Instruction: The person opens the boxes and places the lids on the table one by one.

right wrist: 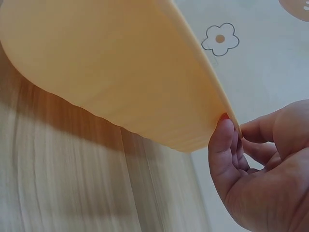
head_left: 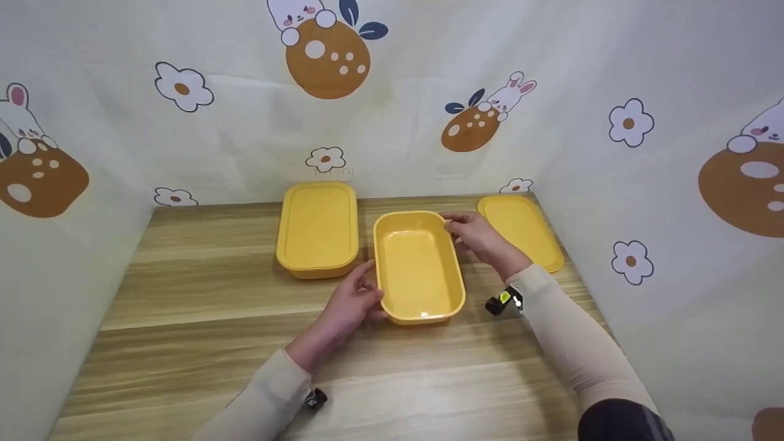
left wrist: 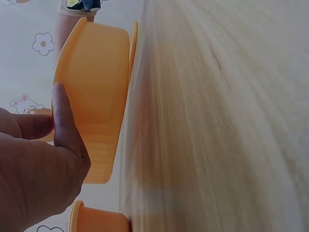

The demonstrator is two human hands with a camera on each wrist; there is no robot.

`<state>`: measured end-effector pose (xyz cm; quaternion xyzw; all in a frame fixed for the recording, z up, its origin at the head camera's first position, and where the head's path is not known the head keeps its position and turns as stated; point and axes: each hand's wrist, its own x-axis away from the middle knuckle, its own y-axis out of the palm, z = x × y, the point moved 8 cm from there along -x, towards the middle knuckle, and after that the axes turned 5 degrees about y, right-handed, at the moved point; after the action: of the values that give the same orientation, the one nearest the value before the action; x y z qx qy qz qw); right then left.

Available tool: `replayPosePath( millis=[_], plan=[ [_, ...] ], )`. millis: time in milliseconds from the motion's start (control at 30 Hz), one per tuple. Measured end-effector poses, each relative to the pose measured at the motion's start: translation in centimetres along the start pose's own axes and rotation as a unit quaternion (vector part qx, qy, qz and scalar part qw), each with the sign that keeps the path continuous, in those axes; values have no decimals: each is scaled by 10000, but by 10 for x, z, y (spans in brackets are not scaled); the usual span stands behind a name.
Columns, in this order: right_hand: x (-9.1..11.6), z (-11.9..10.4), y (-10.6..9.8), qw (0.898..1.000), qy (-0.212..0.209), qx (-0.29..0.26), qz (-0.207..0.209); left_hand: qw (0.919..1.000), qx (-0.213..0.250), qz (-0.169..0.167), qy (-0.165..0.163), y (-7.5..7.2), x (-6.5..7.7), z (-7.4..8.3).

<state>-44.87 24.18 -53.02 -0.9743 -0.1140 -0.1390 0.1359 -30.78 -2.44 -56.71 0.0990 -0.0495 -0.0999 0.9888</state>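
Observation:
A yellow rectangular food container [head_left: 418, 269] with no lid on it is held over the table by both hands, its inside facing up and bare. At its left side, my left hand [head_left: 352, 298] pinches the rim near the front corner; the left wrist view shows one digit flat along the outer wall [left wrist: 96, 72]. My right hand [head_left: 484, 239] pinches the rim at the far right corner, thumb and fingers on either side of the edge in the right wrist view. The container's underside [right wrist: 116, 72] hangs above the wood, casting a shadow.
Left of the held container stands a second yellow container [head_left: 317, 226] with its lid on. A loose yellow lid [head_left: 520, 229] lies flat at the back right, partly behind the right hand. Patterned cloth walls [head_left: 404, 122] enclose the wooden table [head_left: 202, 306] at the back and sides.

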Motion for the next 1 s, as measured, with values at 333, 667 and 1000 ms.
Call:
replayPosePath(
  millis=[333,667,1000],
  plan=[
    [-7,-1,-13,9994,5,313,162,9999,-92,-6,69,6,-10,4],
    [-14,-2,-21,9988,205,394,190,10000,34,50,-34,6,-20,0],
    [-16,-2,-27,9992,190,287,197,9999,48,72,-85,8,-26,3]
  ],
)
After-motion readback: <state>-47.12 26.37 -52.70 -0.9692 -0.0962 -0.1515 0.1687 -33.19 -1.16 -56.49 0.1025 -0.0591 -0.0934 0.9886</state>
